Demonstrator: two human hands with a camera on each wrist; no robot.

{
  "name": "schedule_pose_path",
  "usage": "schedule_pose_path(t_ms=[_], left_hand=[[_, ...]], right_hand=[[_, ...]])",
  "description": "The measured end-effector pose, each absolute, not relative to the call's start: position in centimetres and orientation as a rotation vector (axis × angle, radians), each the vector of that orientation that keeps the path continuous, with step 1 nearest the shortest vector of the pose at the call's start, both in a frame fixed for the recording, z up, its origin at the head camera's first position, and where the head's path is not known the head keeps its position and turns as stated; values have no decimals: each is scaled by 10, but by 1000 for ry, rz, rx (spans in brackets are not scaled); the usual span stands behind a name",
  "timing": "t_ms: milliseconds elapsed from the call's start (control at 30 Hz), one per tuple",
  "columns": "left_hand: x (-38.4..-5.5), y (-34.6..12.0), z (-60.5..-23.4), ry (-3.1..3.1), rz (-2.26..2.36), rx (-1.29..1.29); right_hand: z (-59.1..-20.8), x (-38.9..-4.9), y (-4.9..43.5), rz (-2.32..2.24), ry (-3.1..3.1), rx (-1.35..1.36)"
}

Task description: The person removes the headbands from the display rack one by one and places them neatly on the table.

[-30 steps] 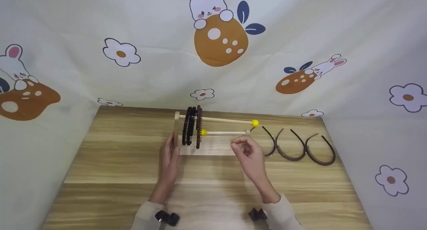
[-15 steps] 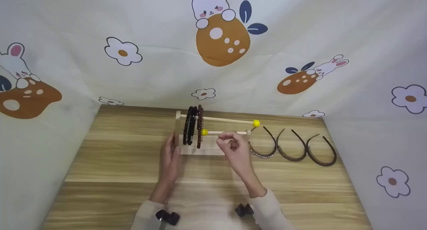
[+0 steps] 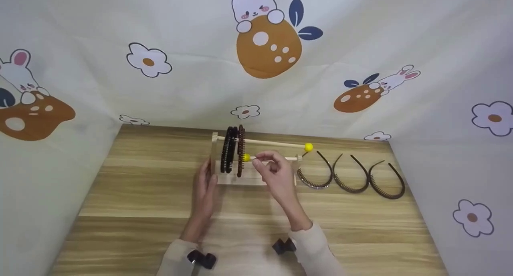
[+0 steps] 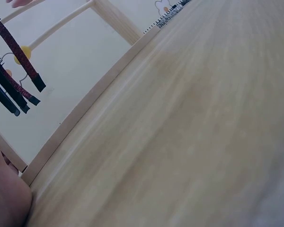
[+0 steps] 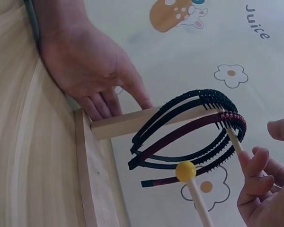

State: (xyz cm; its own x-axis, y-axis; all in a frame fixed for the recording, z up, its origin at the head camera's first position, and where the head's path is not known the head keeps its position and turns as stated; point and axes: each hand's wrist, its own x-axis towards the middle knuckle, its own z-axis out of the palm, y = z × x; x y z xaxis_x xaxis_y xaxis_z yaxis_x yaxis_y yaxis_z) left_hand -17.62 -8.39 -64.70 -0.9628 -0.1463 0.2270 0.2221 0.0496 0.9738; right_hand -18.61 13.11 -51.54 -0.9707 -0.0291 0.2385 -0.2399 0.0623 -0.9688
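Observation:
My left hand (image 3: 205, 192) grips the left upright of a wooden headband stand (image 3: 240, 180), thumb in front and fingers behind. Two black headbands (image 3: 228, 156) and a dark red headband (image 3: 241, 164) with comb teeth hang together on its upper rod (image 3: 276, 143). My right hand (image 3: 276, 174) hovers in front of the lower rod, to the right of the dark red headband. Its fingers are loosely bent around nothing; in the right wrist view the thumb (image 5: 280, 129) stands apart from them. A yellow ball (image 5: 185, 171) caps the lower rod, close to the dark red headband.
Three more toothed headbands lie in a row on the table right of the stand: one with a shiny band (image 3: 316, 185), a dark one (image 3: 348, 190) and another (image 3: 384, 195). A second yellow ball (image 3: 308, 147) ends the upper rod. A patterned cloth (image 3: 184, 95) walls the table.
My right hand has moved left along the stand, from near its right end toward the hanging headbands. My left hand keeps its grip on the upright.

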Motion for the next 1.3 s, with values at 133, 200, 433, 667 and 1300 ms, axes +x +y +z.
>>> schedule_pose_path(t_ms=[133, 200, 433, 667, 1300], left_hand=[[-176, -84, -646, -2071, -2019, -67], [-176, -84, -646, -2071, -2024, -58], [-178, -82, -646, -2036, -2018, -100], [-178, -82, -646, -2026, -1999, -103], [-179, -83, -646, -2039, -1989, -97]], right_hand=[[-515, -188, 123, 2053, -2172, 299], [-517, -188, 118, 2065, -2173, 297], [-521, -188, 106, 2088, -2193, 248], [-520, -190, 97, 2061, -2215, 217], [-528, -190, 94, 2054, -2154, 309]])
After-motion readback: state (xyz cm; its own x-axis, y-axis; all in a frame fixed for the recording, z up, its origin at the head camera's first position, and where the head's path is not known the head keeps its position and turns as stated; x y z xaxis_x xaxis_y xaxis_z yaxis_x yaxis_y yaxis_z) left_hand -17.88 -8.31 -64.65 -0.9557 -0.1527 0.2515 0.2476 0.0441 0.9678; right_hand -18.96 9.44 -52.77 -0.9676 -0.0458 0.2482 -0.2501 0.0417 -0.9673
